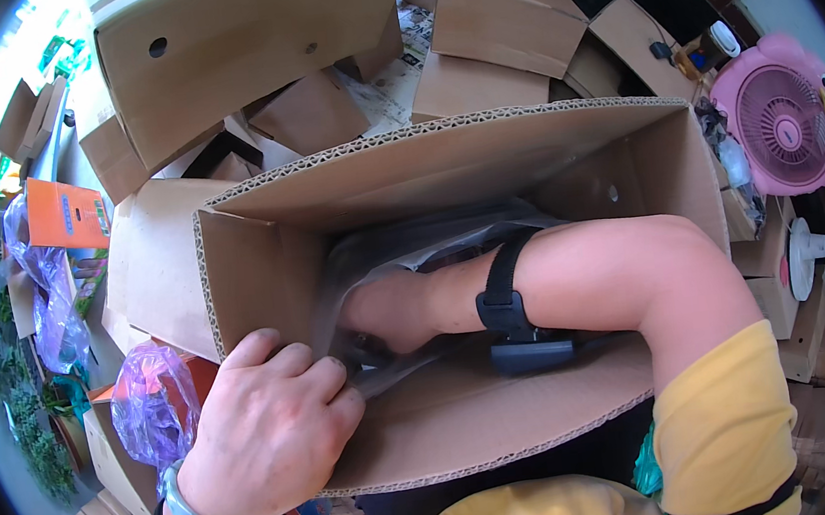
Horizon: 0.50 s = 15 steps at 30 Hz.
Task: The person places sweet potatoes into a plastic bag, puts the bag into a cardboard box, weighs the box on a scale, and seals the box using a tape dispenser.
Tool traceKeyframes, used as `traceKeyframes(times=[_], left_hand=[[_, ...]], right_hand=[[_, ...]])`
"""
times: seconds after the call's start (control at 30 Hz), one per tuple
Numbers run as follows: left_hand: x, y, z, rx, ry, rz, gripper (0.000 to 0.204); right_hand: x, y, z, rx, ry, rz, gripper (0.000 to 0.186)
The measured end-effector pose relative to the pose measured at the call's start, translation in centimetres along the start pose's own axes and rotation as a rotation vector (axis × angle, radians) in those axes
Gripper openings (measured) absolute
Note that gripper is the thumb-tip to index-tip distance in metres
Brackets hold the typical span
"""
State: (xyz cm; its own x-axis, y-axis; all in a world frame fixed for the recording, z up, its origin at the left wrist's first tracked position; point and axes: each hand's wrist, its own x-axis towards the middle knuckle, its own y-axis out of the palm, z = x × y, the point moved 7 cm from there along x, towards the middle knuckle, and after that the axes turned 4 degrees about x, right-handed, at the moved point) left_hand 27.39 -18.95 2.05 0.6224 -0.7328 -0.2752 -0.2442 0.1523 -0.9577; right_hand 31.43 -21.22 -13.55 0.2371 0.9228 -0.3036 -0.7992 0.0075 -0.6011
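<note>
While the open cardboard box (497, 435) stands just in front of the person, clear plastic (358, 268) lines its inside, and the right hand (383, 316) reaches into its left end; fingers hidden, grip untellable. Apart from it, the left hand (283, 412) is clamped on the box's near left corner. The step seems to be arranging the lining; next likely calls for a steadied rim. Far right stands a pink fan (783, 121).
</note>
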Motion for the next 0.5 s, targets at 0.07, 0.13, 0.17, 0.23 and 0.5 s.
traceKeyframes(times=[0.07,0.13,0.17,0.23,0.5], left_hand=[[0.0,0.0,0.1,0.001,0.001,0.003,0.005],[-0.3,0.3,0.0,0.003,-0.006,0.016,0.006],[-0.6,0.4,-0.1,0.012,-0.005,0.03,0.006],[-0.8,0.7,-0.2,0.016,0.002,0.044,0.006],[-0.5,0.5,0.1,0.015,-0.002,-0.069,0.006]], right_hand=[[0.4,0.2,-0.3,-0.008,0.034,0.009,0.044],[1.0,0.9,0.3,-0.041,0.066,0.037,0.042],[1.3,1.3,0.4,-0.071,0.107,0.064,0.04],[1.7,1.7,0.6,-0.103,0.145,0.117,0.037],[-0.4,-1.7,-1.7,0.336,0.421,0.049,0.026]])
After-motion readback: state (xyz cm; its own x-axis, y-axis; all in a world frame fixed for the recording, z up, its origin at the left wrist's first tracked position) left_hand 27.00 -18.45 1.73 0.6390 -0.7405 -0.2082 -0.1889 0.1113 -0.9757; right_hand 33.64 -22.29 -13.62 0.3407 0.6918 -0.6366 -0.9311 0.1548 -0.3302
